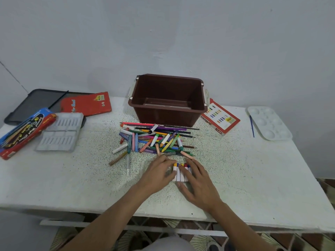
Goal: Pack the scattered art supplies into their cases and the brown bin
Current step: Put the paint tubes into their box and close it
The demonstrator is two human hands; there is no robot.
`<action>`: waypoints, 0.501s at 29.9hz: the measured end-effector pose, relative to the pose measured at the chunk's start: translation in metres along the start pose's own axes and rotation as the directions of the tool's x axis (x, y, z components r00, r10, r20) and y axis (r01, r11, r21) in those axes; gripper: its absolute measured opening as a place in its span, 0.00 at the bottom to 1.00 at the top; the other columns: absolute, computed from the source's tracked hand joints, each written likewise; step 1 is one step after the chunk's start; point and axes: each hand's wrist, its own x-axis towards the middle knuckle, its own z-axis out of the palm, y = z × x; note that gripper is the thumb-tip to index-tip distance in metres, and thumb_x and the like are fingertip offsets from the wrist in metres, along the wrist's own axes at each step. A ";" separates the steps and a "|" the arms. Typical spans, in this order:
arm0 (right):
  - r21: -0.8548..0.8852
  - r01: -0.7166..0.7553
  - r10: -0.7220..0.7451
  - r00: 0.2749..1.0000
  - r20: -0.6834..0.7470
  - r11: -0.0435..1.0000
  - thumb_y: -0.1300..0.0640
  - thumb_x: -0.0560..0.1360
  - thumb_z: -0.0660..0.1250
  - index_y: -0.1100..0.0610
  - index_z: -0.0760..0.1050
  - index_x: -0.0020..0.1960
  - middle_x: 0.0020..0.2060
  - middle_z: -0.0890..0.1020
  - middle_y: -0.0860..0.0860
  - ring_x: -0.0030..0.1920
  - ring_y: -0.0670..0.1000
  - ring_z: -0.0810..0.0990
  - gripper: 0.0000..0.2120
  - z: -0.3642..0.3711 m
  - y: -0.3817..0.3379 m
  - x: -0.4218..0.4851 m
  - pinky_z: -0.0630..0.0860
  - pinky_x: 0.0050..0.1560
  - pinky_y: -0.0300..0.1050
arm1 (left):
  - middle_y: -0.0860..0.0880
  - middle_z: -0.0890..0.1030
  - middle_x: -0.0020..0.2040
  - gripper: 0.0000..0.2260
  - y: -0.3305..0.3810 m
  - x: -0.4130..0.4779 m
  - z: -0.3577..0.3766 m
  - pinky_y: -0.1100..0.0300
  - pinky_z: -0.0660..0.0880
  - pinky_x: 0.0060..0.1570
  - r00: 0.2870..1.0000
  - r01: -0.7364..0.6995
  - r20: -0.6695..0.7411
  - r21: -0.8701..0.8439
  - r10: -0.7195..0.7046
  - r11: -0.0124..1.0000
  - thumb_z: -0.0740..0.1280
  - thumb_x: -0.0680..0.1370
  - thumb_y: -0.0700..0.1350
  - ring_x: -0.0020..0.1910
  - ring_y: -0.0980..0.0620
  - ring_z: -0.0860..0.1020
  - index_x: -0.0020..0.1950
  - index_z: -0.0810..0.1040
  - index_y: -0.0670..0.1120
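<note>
A brown bin [168,113] stands at the table's far middle. In front of it lies a loose pile of coloured markers, crayons and pencils [154,139]. Near me, a small row of white markers with coloured caps [179,171] lies side by side. My left hand [157,173] presses against the row from the left, and my right hand [197,180] presses on it from the right, fingers spread over the markers. A grey plastic crayon tray [60,132] and a red-and-blue pencil case [23,132] lie at the left.
A red cardboard case [87,104] and a black mesh pouch [34,104] sit at the far left. An oil pastel box [220,118] lies right of the bin. A white paint palette [268,122] and a blue brush [252,125] lie at the far right.
</note>
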 end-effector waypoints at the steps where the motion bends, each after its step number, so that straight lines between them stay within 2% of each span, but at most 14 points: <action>1: -0.001 0.002 -0.002 1.000 -0.001 1.000 0.40 0.79 0.61 0.53 0.69 0.73 0.73 0.67 0.55 0.76 0.55 0.60 0.27 0.000 0.000 0.000 0.60 0.75 0.52 | 0.54 0.71 0.54 0.20 -0.002 -0.002 0.001 0.58 0.69 0.61 0.999 -0.035 -0.015 0.026 0.035 0.999 0.63 0.80 0.53 0.56 0.56 0.70 0.71 0.72 0.48; 5: 0.007 0.010 -0.010 1.000 0.001 1.000 0.40 0.79 0.61 0.52 0.69 0.73 0.74 0.67 0.55 0.76 0.55 0.60 0.27 0.000 0.001 -0.001 0.61 0.74 0.53 | 0.53 0.71 0.57 0.22 -0.009 -0.006 0.006 0.57 0.66 0.65 0.994 -0.097 -0.039 0.065 0.100 0.993 0.61 0.81 0.55 0.59 0.56 0.69 0.72 0.72 0.47; 9: 0.017 0.008 -0.008 1.000 0.004 1.000 0.40 0.80 0.61 0.53 0.68 0.73 0.74 0.67 0.55 0.76 0.55 0.60 0.27 0.001 0.000 0.000 0.64 0.73 0.55 | 0.52 0.72 0.56 0.24 -0.011 -0.008 0.010 0.54 0.69 0.61 0.990 -0.115 -0.074 0.091 0.122 0.989 0.58 0.80 0.58 0.57 0.55 0.69 0.69 0.75 0.46; 15: 0.031 0.003 -0.003 1.000 -0.001 1.000 0.40 0.80 0.61 0.53 0.68 0.74 0.74 0.67 0.55 0.76 0.55 0.60 0.27 0.000 0.000 0.000 0.65 0.72 0.55 | 0.51 0.75 0.56 0.24 -0.012 -0.010 0.013 0.55 0.71 0.58 0.981 -0.138 -0.114 0.155 0.157 0.978 0.57 0.79 0.58 0.57 0.54 0.71 0.68 0.76 0.46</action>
